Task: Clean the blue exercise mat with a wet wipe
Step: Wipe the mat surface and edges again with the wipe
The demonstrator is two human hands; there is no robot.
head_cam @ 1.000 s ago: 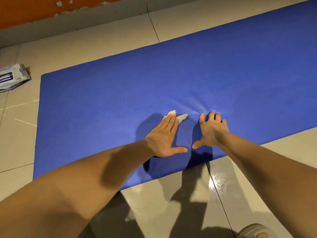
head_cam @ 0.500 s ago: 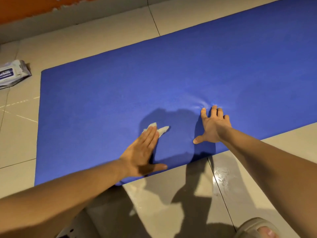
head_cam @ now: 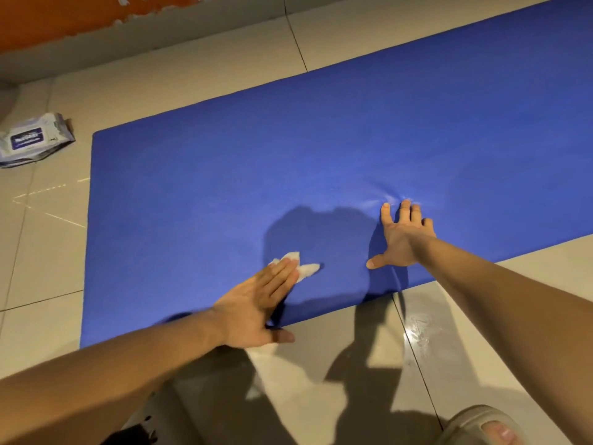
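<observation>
This looks like a plain room in a home. The floor (head_cam: 192, 75) is laid with large glossy beige tiles. An orange wall (head_cam: 64, 17) with flaking paint rises above a grey skirting band (head_cam: 128, 56). A blue exercise mat (head_cam: 288, 155) lies spread on the tiles, with a soft pack of wipes (head_cam: 32, 141) near its corner and a slipper (head_cam: 481, 425) at the near edge.

Floor (head_cam: 192, 75): pale glossy tiles with dark grout lines.
- Blue exercise mat (head_cam: 321, 155): lies flat across the middle, slanting from near left to far right and running out of view at the right.
- Pack of wipes (head_cam: 32, 139): far left, near the mat's far-left corner but apart from it.
- Shiny streaked patch (head_cam: 420, 329): on a tile just beside the mat's near edge, right of centre.
- Beige sandal (head_cam: 475, 415): near right, with a foot in it.
- Grey shoe (head_cam: 141, 425): near left, partly seen.
</observation>
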